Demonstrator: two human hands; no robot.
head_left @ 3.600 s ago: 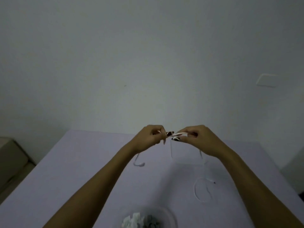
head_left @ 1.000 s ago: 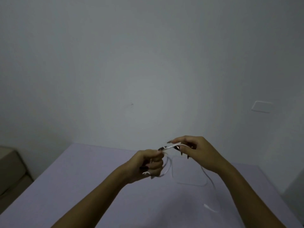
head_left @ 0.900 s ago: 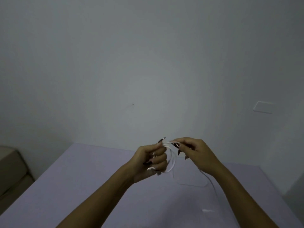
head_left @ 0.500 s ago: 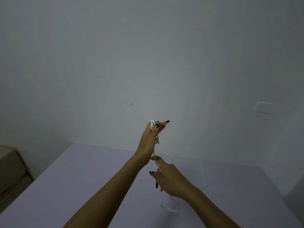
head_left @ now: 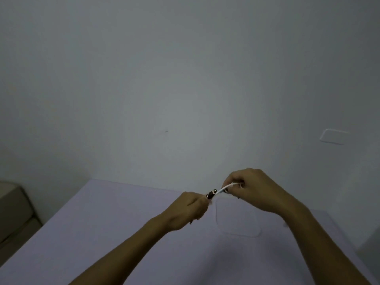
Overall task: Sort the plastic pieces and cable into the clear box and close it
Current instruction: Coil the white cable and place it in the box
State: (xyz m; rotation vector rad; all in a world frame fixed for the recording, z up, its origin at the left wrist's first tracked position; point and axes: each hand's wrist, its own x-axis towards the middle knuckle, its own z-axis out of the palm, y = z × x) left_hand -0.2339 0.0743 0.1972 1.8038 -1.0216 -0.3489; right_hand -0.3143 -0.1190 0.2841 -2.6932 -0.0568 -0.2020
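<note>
Both hands are raised above the pale purple table [head_left: 102,233]. A thin white cable [head_left: 224,188] runs in a short stretch between them. My left hand [head_left: 189,208] is closed on one end of that stretch, and my right hand [head_left: 253,190] pinches the other end a little higher and to the right. The rest of the cable is hidden inside the hands. A clear square box [head_left: 238,221] lies on the table just under and behind the hands; its outline is faint. No plastic pieces are in view.
A plain grey wall fills the upper view, with a white wall plate [head_left: 333,136] at the right. A beige piece of furniture [head_left: 12,208] stands beyond the table's left edge. The table's far edge runs just behind the hands.
Half a second ago my left hand was lifted high with the cable and my right hand was low. Now the left has come down and the right has risen, both holding the cable level.
</note>
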